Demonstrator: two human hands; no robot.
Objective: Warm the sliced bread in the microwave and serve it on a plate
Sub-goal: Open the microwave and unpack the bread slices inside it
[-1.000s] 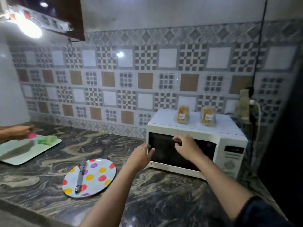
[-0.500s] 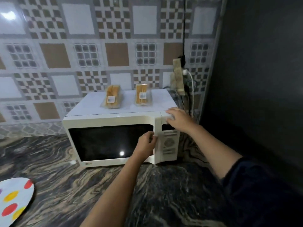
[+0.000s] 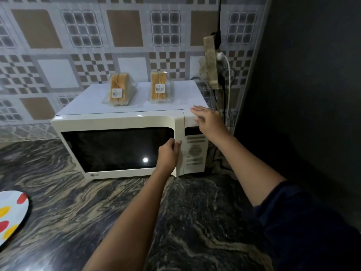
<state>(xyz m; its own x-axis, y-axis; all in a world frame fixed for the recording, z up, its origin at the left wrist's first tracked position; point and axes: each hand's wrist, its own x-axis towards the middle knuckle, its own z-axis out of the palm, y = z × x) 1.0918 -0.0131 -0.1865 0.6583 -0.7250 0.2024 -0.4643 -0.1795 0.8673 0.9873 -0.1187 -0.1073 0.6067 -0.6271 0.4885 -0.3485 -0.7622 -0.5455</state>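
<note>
Head view | left hand [image 3: 168,155] curled on the right edge of the microwave [image 3: 125,132] door, door shut | right hand [image 3: 210,122] open, fingers spread, flat on the top right corner, holding nothing | two bread packs [image 3: 118,90] [image 3: 159,88] on the microwave top, beyond and left of the right hand | spotted plate [image 3: 11,214] on the counter [image 3: 185,222], far left of the left hand
</note>
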